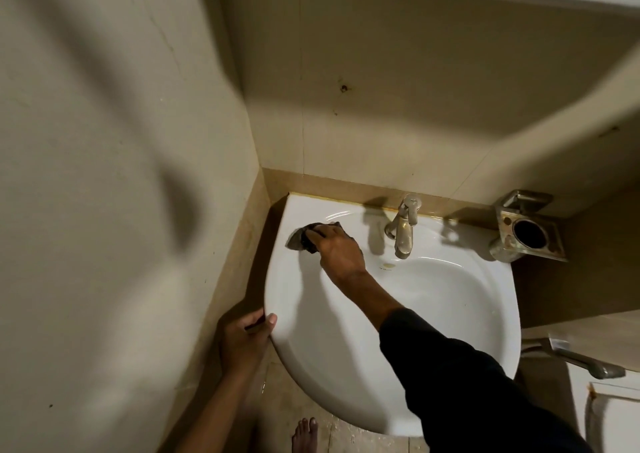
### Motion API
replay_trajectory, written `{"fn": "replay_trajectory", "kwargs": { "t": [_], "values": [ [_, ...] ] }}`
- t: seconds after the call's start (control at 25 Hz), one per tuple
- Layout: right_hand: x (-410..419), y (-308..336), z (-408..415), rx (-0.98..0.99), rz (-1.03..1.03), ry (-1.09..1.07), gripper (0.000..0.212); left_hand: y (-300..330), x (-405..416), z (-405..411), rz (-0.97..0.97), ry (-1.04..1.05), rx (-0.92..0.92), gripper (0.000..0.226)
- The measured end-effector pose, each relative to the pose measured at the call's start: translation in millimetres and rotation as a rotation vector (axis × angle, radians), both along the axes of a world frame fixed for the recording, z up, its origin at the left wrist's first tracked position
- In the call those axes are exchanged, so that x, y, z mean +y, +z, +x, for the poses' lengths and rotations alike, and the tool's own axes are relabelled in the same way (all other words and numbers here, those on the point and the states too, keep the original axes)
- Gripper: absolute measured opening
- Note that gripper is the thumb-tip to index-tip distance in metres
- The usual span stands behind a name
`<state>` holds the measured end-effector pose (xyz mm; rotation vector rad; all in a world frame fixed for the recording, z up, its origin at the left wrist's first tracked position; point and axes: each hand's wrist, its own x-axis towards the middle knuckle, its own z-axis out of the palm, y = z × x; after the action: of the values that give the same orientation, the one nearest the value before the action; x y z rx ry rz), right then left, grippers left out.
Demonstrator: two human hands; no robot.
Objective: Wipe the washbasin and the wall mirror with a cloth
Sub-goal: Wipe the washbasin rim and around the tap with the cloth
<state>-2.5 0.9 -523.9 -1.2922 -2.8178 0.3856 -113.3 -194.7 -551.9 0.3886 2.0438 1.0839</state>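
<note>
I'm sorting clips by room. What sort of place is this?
Most likely a small bathroom: a white washbasin fixed in a wall corner, a metal tap at its back, and a wall-mounted metal holder beside it.

Dim, warm light is falling from above, leaving the tiled wall (pixel 415 106) banded in broad diagonal shadows. The white washbasin (pixel 450 314) is catching the most light, its wet rim glinting softly. The tap (pixel 403 231) is casting a doubled shadow leftward. Wide-angle distortion is bending the corner lines, and the left wall is smearing into soft blur
</note>
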Motion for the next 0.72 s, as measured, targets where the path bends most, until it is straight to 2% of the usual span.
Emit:
{"fn": "replay_trajectory", "kwargs": {
  "t": [0.16, 0.2, 0.32, 0.44, 0.52, 0.64, 0.72],
  "values": [
    [21.4, -0.2, 33.4, -0.148, 0.074, -0.381, 0.046, -0.1, 0.6, 0.6, 0.016, 0.017, -0.035, 0.037],
    [19.6, 0.0, 35.7, -0.188, 0.090, -0.417, 0.046, 1.5, 0.6, 1.2, 0.020, 0.017, -0.037, 0.037],
    [10.4, 1.3, 39.4, -0.230, 0.118, -0.348, 0.046, 0.0, -0.2, 1.6, 0.017, 0.021, -0.040, 0.038],
    [4.4, 19.8, 53.5, -0.238, 0.032, -0.166, 0.039, -6.2, -0.3, -1.1, 0.000, 0.026, -0.047, 0.041],
    [-5.7, 40.9, 72.3, -0.140, -0.014, -0.070, 0.041, -9.4, -0.1, -4.6, -0.008, 0.021, -0.058, 0.042],
    [-26.3, 64.6, 108.1, 0.118, 0.224, -0.087, 0.070, -7.5, 1.7, -3.6, -0.004, 0.018, -0.057, 0.042],
    [-32.0, 63.2, 122.8, 0.131, 0.325, -0.096, 0.076, -4.4, 1.3, -1.8, -0.003, 0.015, -0.036, 0.042]
  ]
}}
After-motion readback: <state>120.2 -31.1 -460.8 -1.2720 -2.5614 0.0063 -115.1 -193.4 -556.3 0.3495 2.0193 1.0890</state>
